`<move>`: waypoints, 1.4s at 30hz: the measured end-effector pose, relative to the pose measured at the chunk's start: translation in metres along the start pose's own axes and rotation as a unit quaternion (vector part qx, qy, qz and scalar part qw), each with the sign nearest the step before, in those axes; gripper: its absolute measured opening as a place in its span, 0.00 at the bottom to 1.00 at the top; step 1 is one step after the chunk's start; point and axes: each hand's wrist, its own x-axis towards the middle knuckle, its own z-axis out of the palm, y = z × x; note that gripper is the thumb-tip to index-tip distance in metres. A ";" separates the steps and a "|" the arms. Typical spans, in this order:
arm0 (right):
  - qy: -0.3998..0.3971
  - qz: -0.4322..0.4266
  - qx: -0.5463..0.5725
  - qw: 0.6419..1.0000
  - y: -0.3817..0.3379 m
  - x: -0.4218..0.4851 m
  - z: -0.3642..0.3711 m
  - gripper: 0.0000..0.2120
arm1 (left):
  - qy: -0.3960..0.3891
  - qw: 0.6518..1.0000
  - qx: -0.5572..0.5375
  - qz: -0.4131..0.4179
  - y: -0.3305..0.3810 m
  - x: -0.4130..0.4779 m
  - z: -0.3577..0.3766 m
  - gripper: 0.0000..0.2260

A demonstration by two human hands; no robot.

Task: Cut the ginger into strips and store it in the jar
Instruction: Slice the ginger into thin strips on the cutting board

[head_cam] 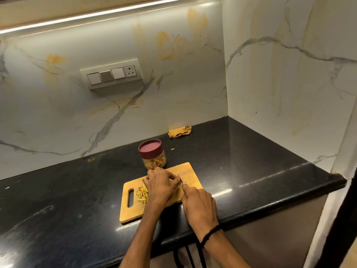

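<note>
The left hand (162, 184) curls its fingers over a ginger piece hidden beneath them; the right hand (199, 204) grips the knife (180, 178), blade beside those fingertips. Both work on the cutting board (185, 169) near the surface's (77, 190) front edge. Cut strips (142, 193) lie piled by the left hand, so cutting looks well along. Just behind the board the jar (154, 161), lid on, already holds strips; this pile is not yet stored.

A home kitchen — black counter (58, 200), marble backsplash (77, 117), wall switches (111, 75).
</note>
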 end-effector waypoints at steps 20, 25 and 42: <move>0.044 0.056 0.055 0.996 0.026 -0.041 -0.020 0.19 | 0.034 0.999 0.031 -0.008 -0.012 -0.006 -0.023 0.09; 0.005 0.016 0.014 1.000 0.004 -0.048 -0.006 0.22 | 0.084 0.996 -0.010 -0.018 -0.026 -0.007 -0.037 0.09; 0.037 -0.005 0.017 0.999 -0.014 -0.019 0.010 0.19 | 0.142 0.938 -0.311 -0.053 -0.081 -0.006 -0.043 0.12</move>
